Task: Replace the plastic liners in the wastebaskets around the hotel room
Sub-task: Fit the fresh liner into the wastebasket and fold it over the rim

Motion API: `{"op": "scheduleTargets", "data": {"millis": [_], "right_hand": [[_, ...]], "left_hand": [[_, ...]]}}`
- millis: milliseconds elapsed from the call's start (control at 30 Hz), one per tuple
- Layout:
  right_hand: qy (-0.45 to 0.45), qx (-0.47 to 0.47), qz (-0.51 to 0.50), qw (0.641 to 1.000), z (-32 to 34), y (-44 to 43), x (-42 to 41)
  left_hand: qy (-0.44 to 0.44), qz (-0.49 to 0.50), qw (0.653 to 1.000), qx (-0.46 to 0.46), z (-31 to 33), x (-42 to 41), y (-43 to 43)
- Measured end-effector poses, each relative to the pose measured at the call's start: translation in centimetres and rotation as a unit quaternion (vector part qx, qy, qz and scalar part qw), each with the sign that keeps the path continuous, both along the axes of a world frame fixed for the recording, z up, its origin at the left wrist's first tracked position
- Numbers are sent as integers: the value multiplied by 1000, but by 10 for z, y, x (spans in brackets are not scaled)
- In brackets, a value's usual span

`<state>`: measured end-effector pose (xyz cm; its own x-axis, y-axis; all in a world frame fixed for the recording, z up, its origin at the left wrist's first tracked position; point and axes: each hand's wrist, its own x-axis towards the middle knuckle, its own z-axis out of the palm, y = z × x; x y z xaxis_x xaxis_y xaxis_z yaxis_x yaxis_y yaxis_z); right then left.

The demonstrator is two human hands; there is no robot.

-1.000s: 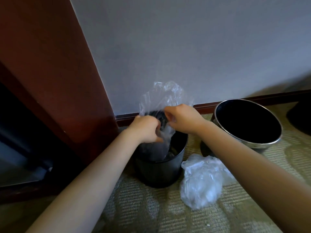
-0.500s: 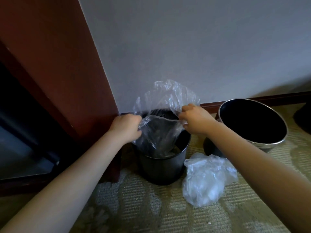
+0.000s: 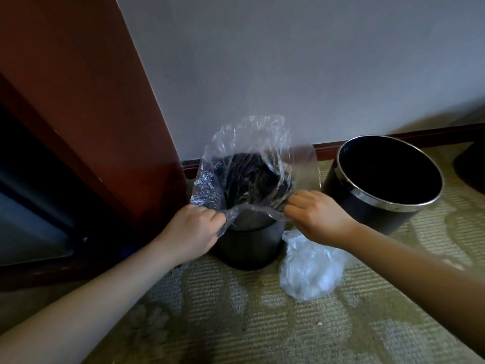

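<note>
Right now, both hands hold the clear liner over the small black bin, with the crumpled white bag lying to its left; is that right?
Almost: the head view shows the crumpled white bag lying to the right of the small black bin; the rest is correct.

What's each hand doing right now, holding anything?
Left hand: pinching the near edge of the clear liner.
Right hand: pinching the same edge, over the small wastebasket.

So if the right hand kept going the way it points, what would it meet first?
Likely the clear liner the right hand pinches over the small wastebasket, then the left hand; depth is unclear.
</note>
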<state>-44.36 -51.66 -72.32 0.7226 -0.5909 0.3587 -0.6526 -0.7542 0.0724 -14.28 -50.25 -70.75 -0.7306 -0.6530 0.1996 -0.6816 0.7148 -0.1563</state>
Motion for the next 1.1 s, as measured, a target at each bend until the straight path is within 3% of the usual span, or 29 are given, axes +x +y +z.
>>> {"op": "scheduleTargets", "data": {"millis": [267, 433, 500, 567, 667, 767, 867, 967, 1033, 1100], "right_hand": [[73, 58, -15, 995, -38, 13, -8], [112, 168, -58, 978, -40, 17, -7], [30, 121, -32, 992, -32, 21, -3], [-51, 42, -17, 998, -21, 20, 5], [-82, -5, -13, 997, -8, 12, 18], [-2, 43, -16, 999, -9, -3, 27], [67, 90, -20, 993, -15, -13, 34], [108, 106, -40, 988, -17, -15, 37], [92, 77, -40, 992, -16, -11, 38], [20, 27, -33, 999, -12, -5, 34]], "left_hand": [[-154, 63, 986, 23, -38, 13, 7], [-242, 116, 952, 149, -21, 0, 10], [-193, 71, 964, 165, -12, -8, 14], [-71, -20, 993, 96, -12, -12, 13], [104, -82, 991, -10, -6, -27, 8], [87, -35, 996, 4, -4, -38, -10], [-38, 43, 989, 134, -8, -31, -24], [-115, 49, 982, 144, -17, -21, -26], [-93, 54, 982, 152, -17, -21, -30], [-27, 50, 986, 157, -15, -25, -32]]}}
